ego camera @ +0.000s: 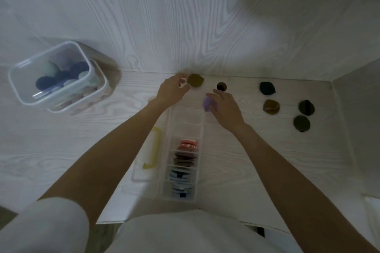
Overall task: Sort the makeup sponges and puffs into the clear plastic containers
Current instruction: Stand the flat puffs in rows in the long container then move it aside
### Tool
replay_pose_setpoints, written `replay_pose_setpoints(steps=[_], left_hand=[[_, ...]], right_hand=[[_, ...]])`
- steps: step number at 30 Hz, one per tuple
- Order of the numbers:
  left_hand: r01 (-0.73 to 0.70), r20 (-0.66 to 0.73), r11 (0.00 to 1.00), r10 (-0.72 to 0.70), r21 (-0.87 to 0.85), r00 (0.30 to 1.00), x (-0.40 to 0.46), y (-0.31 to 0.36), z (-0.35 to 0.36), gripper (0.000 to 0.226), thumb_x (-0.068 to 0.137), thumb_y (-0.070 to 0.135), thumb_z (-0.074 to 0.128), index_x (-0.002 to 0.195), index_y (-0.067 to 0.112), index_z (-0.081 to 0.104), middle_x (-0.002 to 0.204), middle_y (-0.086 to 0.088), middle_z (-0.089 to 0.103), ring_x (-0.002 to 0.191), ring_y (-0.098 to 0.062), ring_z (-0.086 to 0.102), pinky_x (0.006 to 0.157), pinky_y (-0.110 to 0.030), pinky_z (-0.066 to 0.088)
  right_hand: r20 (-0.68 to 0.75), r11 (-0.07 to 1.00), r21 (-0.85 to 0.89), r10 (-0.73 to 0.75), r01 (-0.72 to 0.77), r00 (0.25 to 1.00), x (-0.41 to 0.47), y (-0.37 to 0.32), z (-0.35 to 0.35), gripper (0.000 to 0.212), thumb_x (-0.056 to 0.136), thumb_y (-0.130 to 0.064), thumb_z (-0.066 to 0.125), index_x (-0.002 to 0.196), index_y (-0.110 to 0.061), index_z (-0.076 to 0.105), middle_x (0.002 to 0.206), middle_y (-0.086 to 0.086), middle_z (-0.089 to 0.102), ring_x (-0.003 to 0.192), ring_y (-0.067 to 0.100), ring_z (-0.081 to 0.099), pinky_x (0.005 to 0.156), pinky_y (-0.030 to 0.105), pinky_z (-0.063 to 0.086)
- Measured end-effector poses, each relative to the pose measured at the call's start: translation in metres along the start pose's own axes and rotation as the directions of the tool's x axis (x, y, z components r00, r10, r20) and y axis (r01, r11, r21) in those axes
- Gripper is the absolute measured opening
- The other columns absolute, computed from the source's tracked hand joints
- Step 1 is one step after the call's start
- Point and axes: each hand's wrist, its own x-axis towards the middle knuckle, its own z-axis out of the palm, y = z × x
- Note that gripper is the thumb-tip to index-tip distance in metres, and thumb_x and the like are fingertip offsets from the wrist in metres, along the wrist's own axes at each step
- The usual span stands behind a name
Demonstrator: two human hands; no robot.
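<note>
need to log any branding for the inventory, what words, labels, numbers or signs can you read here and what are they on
None: no text can be read anywhere in this view.
Small dark tags on the blue puffs in the divided clear organizer: too small and blurred to tell whether they bear text.
Clear tub on the left: no label shows.
Loose puffs such as the olive puff: no print shows.

A long clear divided box [186, 121] is lying on the white table, its near compartments holding upright pink, brown and blue puffs [184, 163], its far ones showing nothing. An olive puff [195, 80] is sitting at the wall, a lilac sponge [207, 103] beside the box's far end. Five dark puffs [271, 107] are lying scattered right. A clear tub [55, 76] of mixed puffs is standing far left.
</note>
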Motion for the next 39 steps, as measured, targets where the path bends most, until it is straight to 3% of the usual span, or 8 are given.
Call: replay_pose_setpoints(steps=[3, 7, 11, 15, 22, 27, 32, 39], left_hand=[[0.137, 0.024, 0.991, -0.138, 0.003, 0.990, 0.029, 0.002, 0.014, 0.049, 0.091, 0.036, 0.056, 0.133, 0.013, 0.045, 0.125, -0.007, 0.057, 0.115, -0.024, 0.052, 0.089, -0.029, 0.038], [0.120, 0.005, 0.988, -0.121, 0.093, 0.993, 0.046, 0.003, 0.030, 0.048, 0.087, 0.035, 0.061, 0.127, 0.011, 0.049, 0.124, -0.011, 0.056, 0.111, -0.027, 0.053, 0.088, -0.036, 0.045], [0.109, 0.015, 0.989, -0.111, 0.098, 0.994, 0.048, 0.003, 0.038, 0.046, 0.084, 0.027, 0.065, 0.127, 0.015, 0.052, 0.122, -0.009, 0.059, 0.110, -0.025, 0.055, 0.084, -0.031, 0.042], [0.063, -0.025, 0.998, -0.063, -0.028, 0.998, 0.033, 0.010, 0.026, 0.038, 0.086, 0.021, 0.064, 0.122, 0.012, 0.058, 0.121, -0.011, 0.058, 0.108, -0.024, 0.055, 0.084, -0.025, 0.040], [-0.256, -0.182, 0.954, 0.227, -0.158, 0.957, -0.079, 0.009, -0.015, 0.024, 0.084, 0.006, 0.064, 0.107, 0.013, 0.066, 0.102, 0.003, 0.062, 0.086, -0.011, 0.058, 0.071, -0.014, 0.046], [-0.305, -0.219, 0.952, 0.304, 0.032, 0.927, -0.145, -0.012, -0.009, 0.025, 0.083, 0.009, 0.067, 0.106, 0.016, 0.067, 0.096, 0.008, 0.064, 0.079, -0.010, 0.057, 0.068, -0.017, 0.046], [-0.408, -0.156, 0.865, 0.464, 0.291, 0.872, -0.146, -0.013, 0.007, 0.012, 0.081, 0.017, 0.071, 0.093, 0.017, 0.070, 0.082, 0.000, 0.070, 0.071, -0.017, 0.061, 0.058, -0.027, 0.050], [-0.459, 0.005, 0.806, 0.493, 0.373, 0.870, -0.134, -0.017, 0.015, 0.016, 0.084, 0.009, 0.066, 0.095, 0.015, 0.075, 0.089, -0.005, 0.073, 0.079, -0.025, 0.063, 0.064, -0.033, 0.052]], right_hand=[[0.092, 0.985, -0.161, -0.040, 0.054, 0.995, 0.012, 0.001, 0.014, 0.038, 0.097, -0.025, 0.045, 0.134, -0.024, 0.048, 0.150, 0.007, 0.032, 0.135, 0.029, 0.029, 0.101, 0.046, 0.036], [0.021, 0.971, -0.234, -0.036, 0.040, 0.999, 0.000, 0.009, 0.016, 0.025, 0.092, -0.019, 0.052, 0.115, -0.015, 0.058, 0.129, 0.010, 0.050, 0.111, 0.033, 0.044, 0.084, 0.045, 0.046], [0.005, 0.985, -0.104, 0.142, -0.141, 0.990, -0.027, 0.024, 0.013, 0.026, 0.088, -0.024, 0.059, 0.112, -0.015, 0.058, 0.113, 0.012, 0.047, 0.103, 0.031, 0.040, 0.076, 0.035, 0.043], [0.001, 0.962, 0.093, 0.259, -0.258, 0.966, -0.060, 0.030, 0.019, 0.033, 0.081, -0.023, 0.070, 0.111, -0.013, 0.060, 0.110, 0.015, 0.048, 0.102, 0.030, 0.045, 0.083, 0.033, 0.040], [-0.054, 0.922, 0.274, 0.300, -0.275, 0.952, -0.101, 0.017, 0.035, 0.037, 0.082, -0.016, 0.069, 0.117, -0.012, 0.060, 0.104, 0.016, 0.052, 0.096, 0.031, 0.054, 0.077, 0.026, 0.036], [-0.122, 0.885, 0.406, 0.298, -0.226, 0.947, -0.125, 0.007, 0.038, 0.038, 0.084, -0.022, 0.068, 0.120, -0.013, 0.059, 0.106, 0.014, 0.058, 0.096, 0.025, 0.056, 0.084, 0.032, 0.043], [-0.281, 0.887, 0.450, 0.250, -0.104, 0.927, -0.134, 0.001, 0.031, 0.030, 0.089, -0.008, 0.059, 0.119, -0.012, 0.060, 0.104, 0.013, 0.062, 0.089, 0.024, 0.059, 0.079, 0.041, 0.051], [-0.353, 0.801, 0.595, 0.336, -0.067, 0.873, -0.134, -0.019, 0.006, 0.016, 0.086, -0.008, 0.062, 0.101, -0.013, 0.061, 0.091, -0.005, 0.062, 0.081, 0.014, 0.060, 0.072, 0.034, 0.054]])
